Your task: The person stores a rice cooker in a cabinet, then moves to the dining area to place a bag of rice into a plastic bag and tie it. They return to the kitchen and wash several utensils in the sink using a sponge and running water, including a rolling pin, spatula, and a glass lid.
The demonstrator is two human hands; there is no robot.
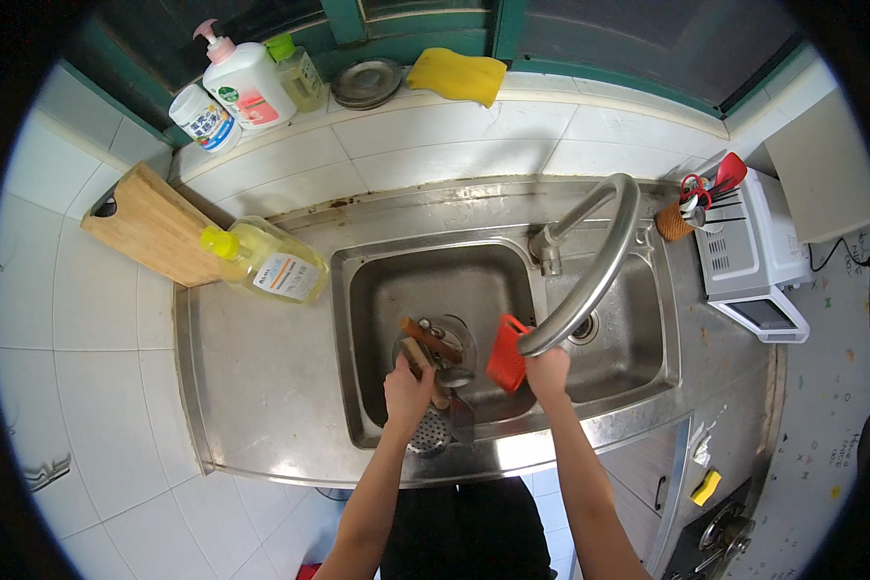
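Note:
In the left basin of the steel sink (435, 272), my left hand (409, 391) grips a wooden handle (415, 354) amid a cluster of kitchen utensils. Around it are another brown wooden handle (431, 341), a metal ladle bowl (454, 376), a dark spatula head (462, 420) and a perforated skimmer (430, 433) near the front rim. A round vessel (467, 335) lies under the handles, partly hidden. My right hand (549, 371), beneath the faucet's curved spout (587, 304), holds a red-orange rectangular item (506, 355) over the basin; whether sponge or plastic holder, I cannot tell.
A yellow detergent bottle (275, 264) and a wooden cutting board (152, 225) stand left of the sink. The ledge carries a pump bottle (250, 87) and a yellow cloth (458, 75). On the right are a utensil holder (673, 222) and a white appliance (747, 239).

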